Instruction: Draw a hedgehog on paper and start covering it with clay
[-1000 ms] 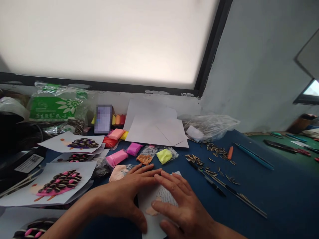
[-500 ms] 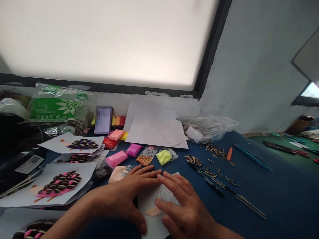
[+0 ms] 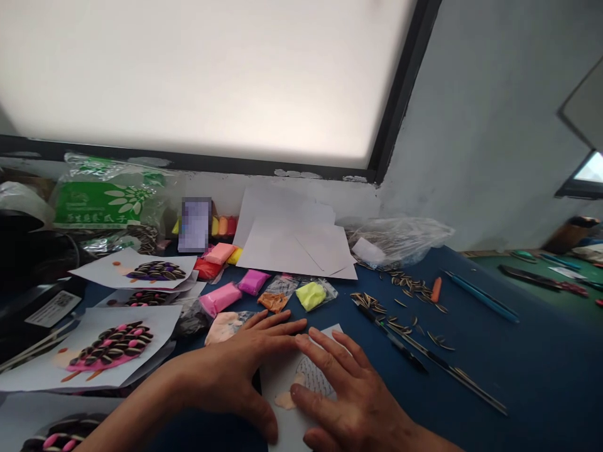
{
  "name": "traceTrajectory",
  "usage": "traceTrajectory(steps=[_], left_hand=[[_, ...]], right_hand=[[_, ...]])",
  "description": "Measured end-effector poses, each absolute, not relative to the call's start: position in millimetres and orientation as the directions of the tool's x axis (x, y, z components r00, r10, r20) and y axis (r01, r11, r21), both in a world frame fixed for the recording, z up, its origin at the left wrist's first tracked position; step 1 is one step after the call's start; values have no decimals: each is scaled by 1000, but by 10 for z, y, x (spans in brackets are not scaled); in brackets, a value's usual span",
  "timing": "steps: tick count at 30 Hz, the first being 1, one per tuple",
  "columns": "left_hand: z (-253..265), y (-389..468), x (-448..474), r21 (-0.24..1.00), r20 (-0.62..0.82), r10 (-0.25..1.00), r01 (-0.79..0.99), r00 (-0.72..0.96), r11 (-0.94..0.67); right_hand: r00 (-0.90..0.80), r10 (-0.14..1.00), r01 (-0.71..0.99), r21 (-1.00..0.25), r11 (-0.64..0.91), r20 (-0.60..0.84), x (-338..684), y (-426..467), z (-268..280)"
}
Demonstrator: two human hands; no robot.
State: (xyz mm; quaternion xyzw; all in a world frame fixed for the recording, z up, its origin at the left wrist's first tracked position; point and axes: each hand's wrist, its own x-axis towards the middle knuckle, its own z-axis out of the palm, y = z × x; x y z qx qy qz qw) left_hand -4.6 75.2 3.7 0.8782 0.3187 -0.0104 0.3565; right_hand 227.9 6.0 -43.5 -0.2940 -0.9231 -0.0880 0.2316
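A white paper (image 3: 279,432) lies on the blue tabletop between my hands, bearing a drawn outline (image 3: 316,376) filled with small pen marks. Flattened peach clay (image 3: 284,399) covers the outline's left end. My left hand (image 3: 240,355) rests across the paper's left and upper edge, fingers stretched out and thumb apart. Over the drawing, my right hand (image 3: 351,389) has its fingers spread, the thumb on or just above the clay's right side; contact there is hard to tell. Part of the drawing is hidden under the right hand.
Finished seed-and-clay hedgehog pictures (image 3: 110,345) are stacked at left. Beyond the hands lie bags of pink clay (image 3: 221,300), yellow clay (image 3: 311,295) and orange clay (image 3: 274,301). Sunflower seeds (image 3: 409,285), a pen (image 3: 393,339), tweezers (image 3: 464,376) and a blue tool (image 3: 483,298) are at right.
My right hand has shifted slightly, its fingers spreading and uncovering more of the marked outline. The left hand stays in place on the paper.
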Motion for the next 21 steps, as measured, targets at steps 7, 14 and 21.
traceTrajectory(steps=[7,14,21], left_hand=[[65,751,-49,617,-265,551,578,791,-534],[57,741,-49,604,-270,553,586,788,-540],[21,734,-68,614,-275,572,599,773,-514]], right_hand=[[-616,575,640,-84,764,538,2290,61,-602],[-635,628,643,-144,752,449,2333,50,-469],[-613,746,705,-246,665,261,2448,26,-263]])
